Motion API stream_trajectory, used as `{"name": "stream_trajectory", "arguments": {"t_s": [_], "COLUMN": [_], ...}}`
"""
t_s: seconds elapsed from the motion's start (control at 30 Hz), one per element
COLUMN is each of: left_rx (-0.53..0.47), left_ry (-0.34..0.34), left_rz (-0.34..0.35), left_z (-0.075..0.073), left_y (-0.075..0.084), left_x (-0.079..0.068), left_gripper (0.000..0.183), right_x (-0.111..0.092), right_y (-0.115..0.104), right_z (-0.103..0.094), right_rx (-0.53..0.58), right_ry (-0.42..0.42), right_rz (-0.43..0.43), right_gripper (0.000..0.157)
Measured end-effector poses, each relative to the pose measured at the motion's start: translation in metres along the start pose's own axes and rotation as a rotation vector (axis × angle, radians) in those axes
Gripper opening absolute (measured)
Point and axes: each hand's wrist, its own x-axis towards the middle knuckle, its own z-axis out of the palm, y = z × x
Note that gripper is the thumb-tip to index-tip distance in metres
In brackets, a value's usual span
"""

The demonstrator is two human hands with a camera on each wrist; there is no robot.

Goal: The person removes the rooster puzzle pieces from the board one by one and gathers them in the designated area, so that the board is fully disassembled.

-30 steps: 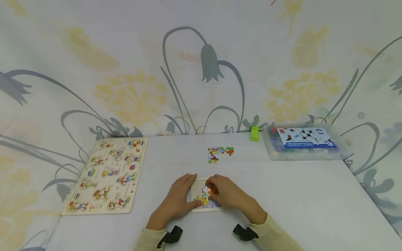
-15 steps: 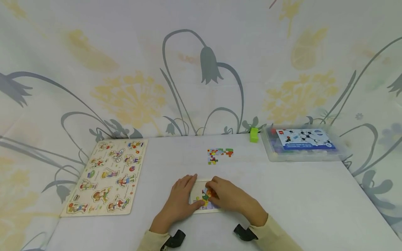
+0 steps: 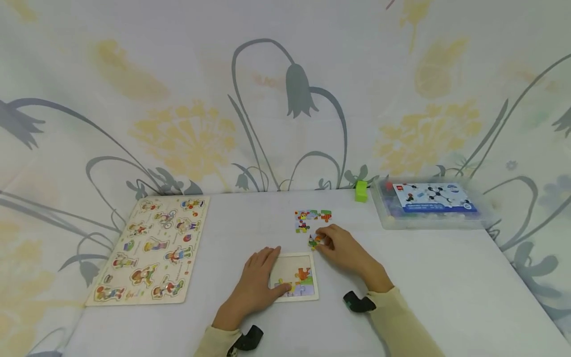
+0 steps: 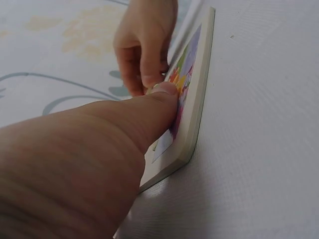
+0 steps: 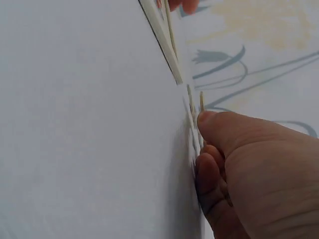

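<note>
A small puzzle board (image 3: pixel 281 265) with a pale frame lies before me, with several jigsaw pieces (image 3: pixel 304 282) in its lower and right parts. My left hand (image 3: pixel 252 287) rests along its left side, fingers extended. In the left wrist view, the thumb (image 4: pixel 159 99) presses on the pictured surface. Beyond the board's top right corner, my right hand (image 3: pixel 345 250) pinches a colourful puzzle piece (image 3: pixel 314 241) between thumb and fingers. In the right wrist view that puzzle piece (image 5: pixel 202 101) shows edge-on, just above the white tabletop.
Several loose jigsaw pieces (image 3: pixel 302 226) lie behind the board. A larger wooden puzzle board (image 3: pixel 149 250) with pictured figures is at left. At the back right stand a green block (image 3: pixel 361 191) and a clear plastic case (image 3: pixel 432 220). Patterned fabric (image 3: pixel 196 99) hangs behind the table.
My right hand has lifted a puzzle piece out of the board and carried it away and slightly right, toward the loose pieces. My left hand has stayed on the board.
</note>
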Motion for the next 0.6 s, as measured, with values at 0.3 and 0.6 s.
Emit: {"name": "stream_trajectory", "arguments": {"t_s": [0.3,0.6], "left_rx": [-0.009,-0.011], "left_ry": [-0.001,0.000], "left_rz": [0.007,-0.007], "left_z": [0.001,0.000], "left_y": [0.000,0.000], "left_x": [0.001,0.000], "left_gripper": [0.084,0.084], "right_x": [0.012,0.020], "right_y": [0.021,0.024], "right_z": [0.002,0.013], "right_rx": [0.005,0.022], "right_ry": [0.114,0.241], "right_rz": [0.023,0.038], "right_gripper": [0.036,0.038]}}
